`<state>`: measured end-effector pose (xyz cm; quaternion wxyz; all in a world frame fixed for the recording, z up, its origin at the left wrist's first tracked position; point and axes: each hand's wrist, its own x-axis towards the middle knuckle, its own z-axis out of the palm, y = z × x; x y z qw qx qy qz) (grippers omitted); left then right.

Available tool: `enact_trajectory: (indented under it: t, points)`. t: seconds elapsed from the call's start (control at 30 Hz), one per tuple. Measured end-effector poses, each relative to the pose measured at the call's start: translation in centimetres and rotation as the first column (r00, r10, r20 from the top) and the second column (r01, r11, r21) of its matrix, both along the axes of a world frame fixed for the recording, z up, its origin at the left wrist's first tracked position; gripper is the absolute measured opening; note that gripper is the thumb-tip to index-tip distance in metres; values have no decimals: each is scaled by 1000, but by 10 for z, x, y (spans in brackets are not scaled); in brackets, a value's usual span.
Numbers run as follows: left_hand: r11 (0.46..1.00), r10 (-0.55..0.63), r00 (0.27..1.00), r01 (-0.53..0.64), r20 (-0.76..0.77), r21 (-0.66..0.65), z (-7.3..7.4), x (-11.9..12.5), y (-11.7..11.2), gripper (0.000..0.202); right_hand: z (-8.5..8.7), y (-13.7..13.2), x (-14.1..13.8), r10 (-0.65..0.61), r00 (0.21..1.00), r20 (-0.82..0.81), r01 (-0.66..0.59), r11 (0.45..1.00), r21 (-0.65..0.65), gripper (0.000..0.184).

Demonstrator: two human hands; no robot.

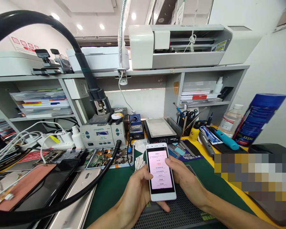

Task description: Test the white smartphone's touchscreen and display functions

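Note:
A white smartphone (160,171) is held upright over the bench, its lit screen showing a pink-white list of text lines. My left hand (138,186) wraps the phone from the left and below, with the thumb on the left edge of the screen and a finger showing under the bottom edge. My right hand (184,176) grips the right side, its thumb on the screen near the upper right; its other fingers are hidden behind the phone. Beneath the hands lies a dark mat with a honeycomb pattern (181,213).
A hot-air station (98,135) stands behind a tray of small parts (112,156). A black hose (85,187) arcs across the left over several phones (71,197). Behind the phone sits a flat heating plate (162,128); a blue can (259,121) and a bottle (231,121) stand right.

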<state>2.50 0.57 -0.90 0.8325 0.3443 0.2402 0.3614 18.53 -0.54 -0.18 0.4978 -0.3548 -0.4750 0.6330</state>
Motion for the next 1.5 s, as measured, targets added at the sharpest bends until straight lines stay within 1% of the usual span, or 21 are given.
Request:
enact_trajectory:
  t: [0.2, 0.37, 0.53, 0.73, 1.0, 1.23, 1.37, 1.5]
  points:
    - [1000, -2, 1000, 3, -9, 17, -1, -1, 0, 37, -1, 0, -1, 3, 1000, 4, -3, 1000, 2, 30]
    - [1000, 7, 1000, -8, -15, -9, 0, -1, 0, 38, 0, 0, 0, 5, 1000, 26, -5, 1000, -1, 32]
    - [1000, 1, 1000, -1, -3, 27, -2, 0, 1, 39, 0, 2, 1, -1, 1000, 27, 1, 1000, 4, 34]
    - [999, 0, 1000, 0, -3, 38, -4, 0, 1, 38, 0, 2, 2, -11, 999, 34, 11, 1000, -11, 34]
    - [998, 4, 999, -1, -50, 64, 2, 0, -1, 39, -1, 1, 1, -6, 1000, 19, 6, 1000, -16, 34]
    - [998, -3, 999, 6, -44, 67, 0, -1, 0, 38, 1, 1, 3, 6, 991, 136, -14, 999, 52, 24]
    - [998, -8, 999, 11, -49, 69, 0, 0, 0, 38, 2, 1, 3, -5, 983, 181, -4, 999, 52, 25]
    - [997, -13, 999, 17, -47, 78, 0, 0, 1, 39, 2, 1, 3, 4, 985, 171, -14, 998, 58, 27]
